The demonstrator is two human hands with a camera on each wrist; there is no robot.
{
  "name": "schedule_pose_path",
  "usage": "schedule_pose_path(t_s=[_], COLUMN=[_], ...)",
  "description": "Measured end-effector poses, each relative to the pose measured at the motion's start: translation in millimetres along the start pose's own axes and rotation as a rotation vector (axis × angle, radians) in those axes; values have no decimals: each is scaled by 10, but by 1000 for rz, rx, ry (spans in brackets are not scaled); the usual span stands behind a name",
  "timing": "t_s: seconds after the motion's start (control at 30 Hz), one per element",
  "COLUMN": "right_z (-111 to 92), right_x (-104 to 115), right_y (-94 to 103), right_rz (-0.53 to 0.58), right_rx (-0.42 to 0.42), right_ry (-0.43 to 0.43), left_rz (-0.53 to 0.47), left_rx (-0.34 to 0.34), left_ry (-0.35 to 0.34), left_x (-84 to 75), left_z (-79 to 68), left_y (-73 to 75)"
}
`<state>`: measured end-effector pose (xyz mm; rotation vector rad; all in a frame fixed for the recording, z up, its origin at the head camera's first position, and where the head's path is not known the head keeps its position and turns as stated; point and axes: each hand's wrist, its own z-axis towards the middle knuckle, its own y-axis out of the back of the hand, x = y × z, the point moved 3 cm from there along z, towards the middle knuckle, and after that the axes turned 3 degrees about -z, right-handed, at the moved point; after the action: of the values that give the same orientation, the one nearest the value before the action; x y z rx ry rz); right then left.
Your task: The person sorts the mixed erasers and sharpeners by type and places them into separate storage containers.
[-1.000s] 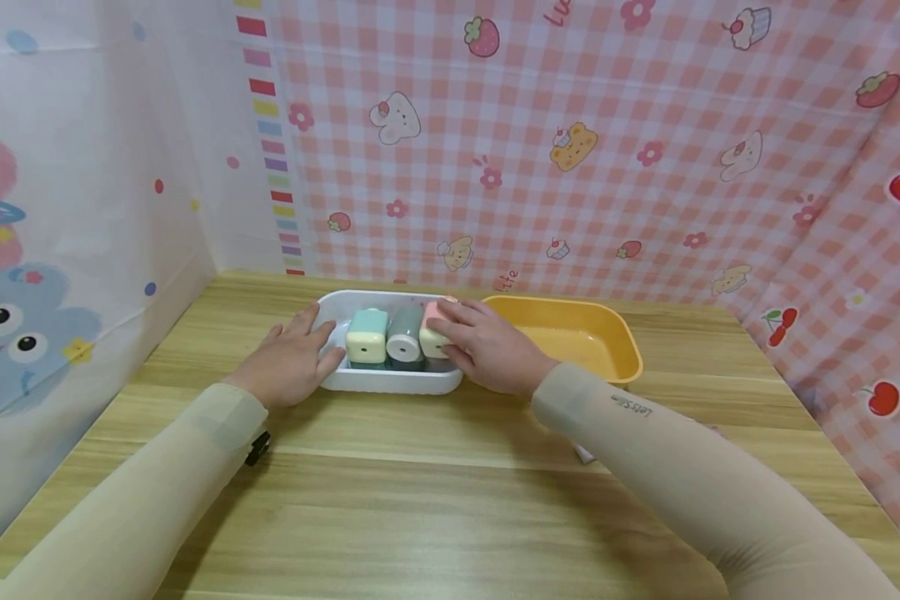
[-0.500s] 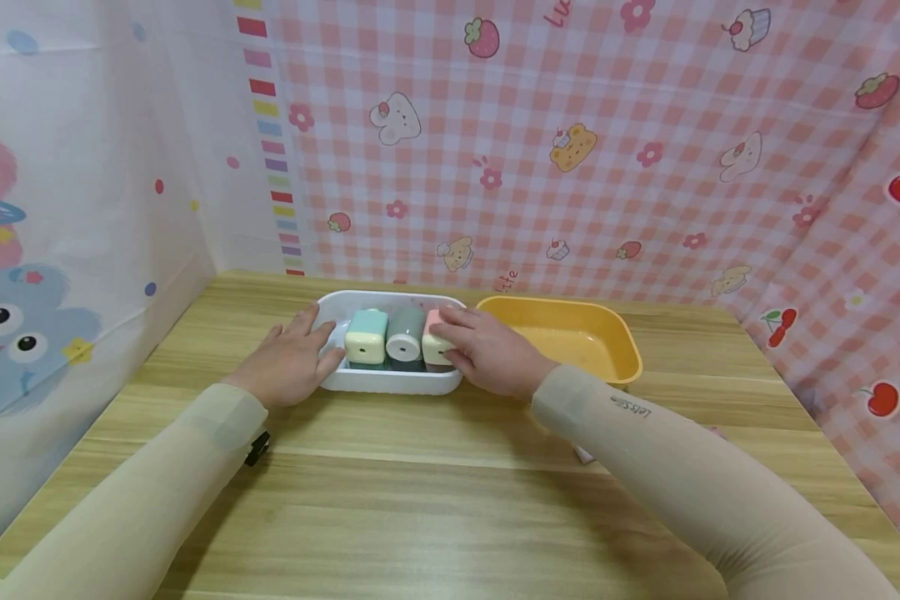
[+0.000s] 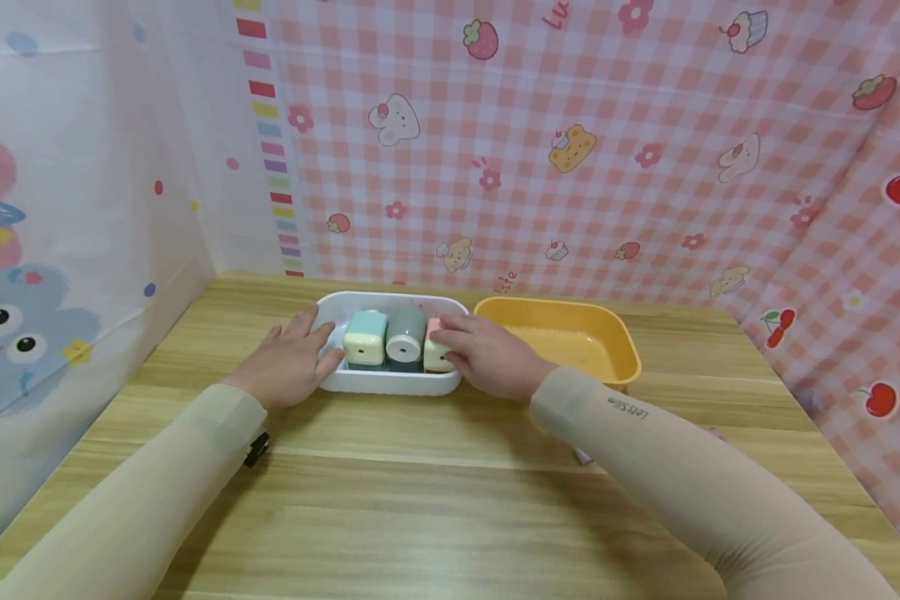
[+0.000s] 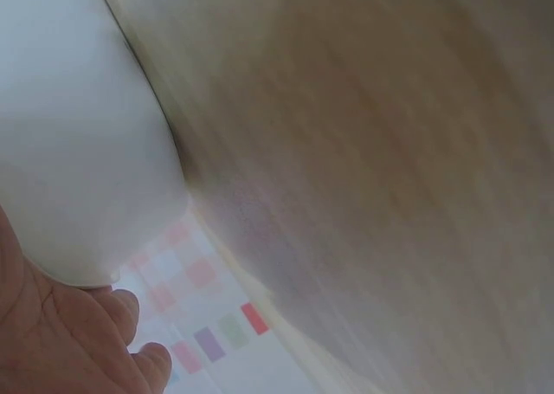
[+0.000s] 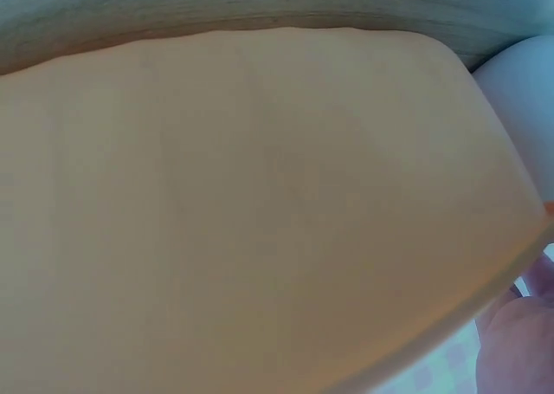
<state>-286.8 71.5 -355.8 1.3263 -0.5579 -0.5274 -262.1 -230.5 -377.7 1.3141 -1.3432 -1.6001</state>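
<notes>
In the head view, a white tray (image 3: 390,382) holds three pencil sharpeners in a row. One is teal and cream (image 3: 365,337), one is a grey cylinder with a white end (image 3: 405,333), and the third is pink and cream (image 3: 437,354). My right hand (image 3: 498,354) rests its fingertips on the pink one, partly covering its top and right side. Spread fingers of my left hand (image 3: 285,360) touch the tray's left end. In the left wrist view, part of the left hand (image 4: 69,338) lies against the white tray wall (image 4: 78,151).
A yellow tray (image 3: 622,350) stands to the right of the white one, partly behind my right hand. A small pale object (image 3: 582,456) pokes out beside my right forearm. Patterned cloth (image 3: 525,192) backs the wooden table (image 3: 420,517).
The pink and cream sharpener has shifted slightly right and lower in the white tray. My right fingers have drawn back a little over it. The left hand stays in place.
</notes>
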Motion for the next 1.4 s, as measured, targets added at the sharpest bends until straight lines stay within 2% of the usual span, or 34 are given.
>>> schedule_pose_path(t_s=[0.5, 0.9, 1.1, 1.4], right_z=[-31, -50, -91, -197], right_x=[19, 6, -13, -132], right_y=[5, 12, 82, 221], right_rz=[-14, -7, -15, -19], right_rx=[26, 4, -52, -52], right_ry=[-10, -7, 19, -85], left_rz=[12, 18, 9, 26], left_rx=[-13, -18, -14, -4], left_ry=[-13, -19, -14, -10], left_x=[-42, -58, -45, 2], left_z=[13, 31, 44, 15], left_y=[-14, -21, -32, 6])
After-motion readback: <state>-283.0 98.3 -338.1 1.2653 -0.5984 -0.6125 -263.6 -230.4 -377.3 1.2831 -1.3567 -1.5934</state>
